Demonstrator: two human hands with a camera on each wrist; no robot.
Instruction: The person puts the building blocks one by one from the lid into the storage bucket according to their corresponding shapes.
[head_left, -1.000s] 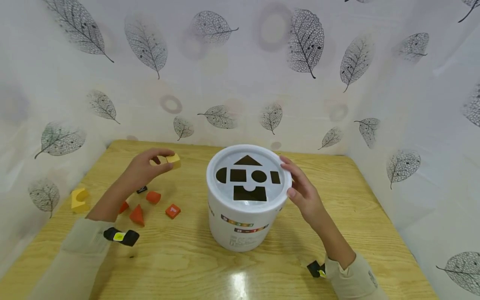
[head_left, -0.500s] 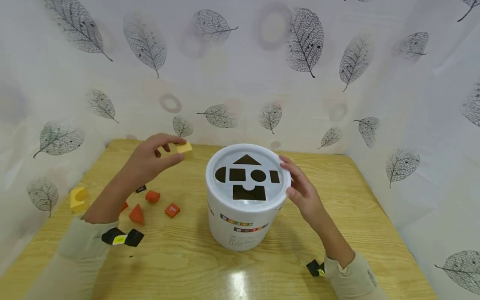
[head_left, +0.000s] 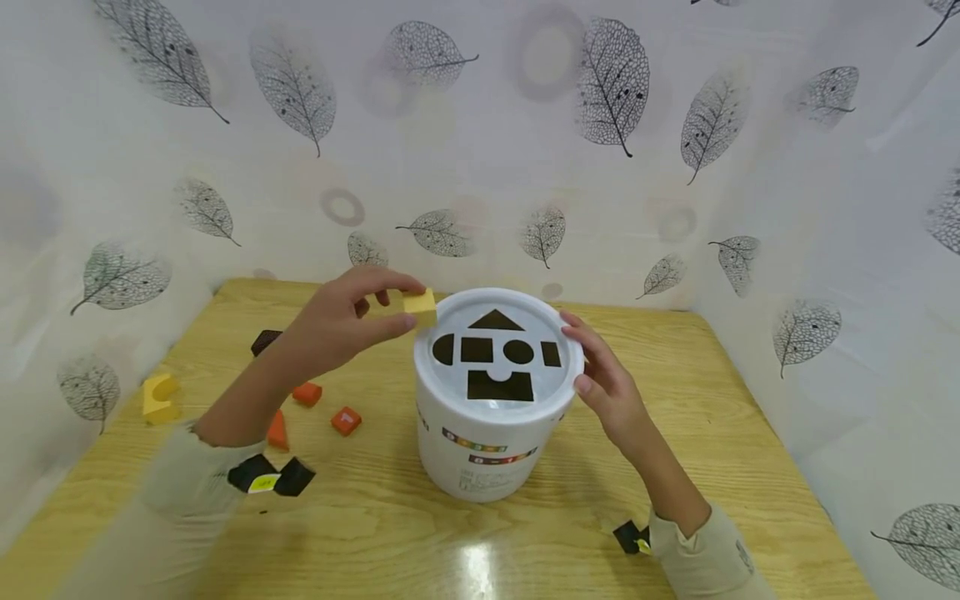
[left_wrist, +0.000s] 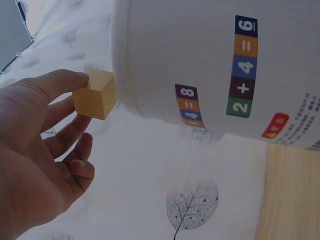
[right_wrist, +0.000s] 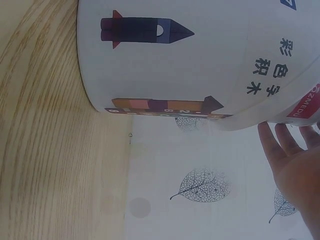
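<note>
My left hand (head_left: 356, 312) pinches a yellow cube block (head_left: 420, 307) between thumb and fingers, at the left rim of a white bucket (head_left: 480, 458). In the left wrist view the cube (left_wrist: 96, 95) is close beside the bucket's edge; whether they touch I cannot tell. The bucket stands upright. Its lid (head_left: 442, 387) has several cut-out holes: a triangle, a half-round, a square, a circle, a small rectangle and a notched rectangle. My right hand (head_left: 611, 392) rests on the right side of the rim, its fingers extended in the right wrist view.
Left on the wooden table (head_left: 360, 517) lie a yellow arch-shaped block (head_left: 159, 400), a red cylinder (head_left: 307, 393), a red triangular block (head_left: 277, 432), a red square block (head_left: 346, 421) and a dark block (head_left: 266, 342). A leaf-patterned cloth (head_left: 480, 167) surrounds the back and sides.
My left hand has carried the yellow cube rightward, up from above the table to the bucket's left rim. My right hand and the bucket have stayed in place.
</note>
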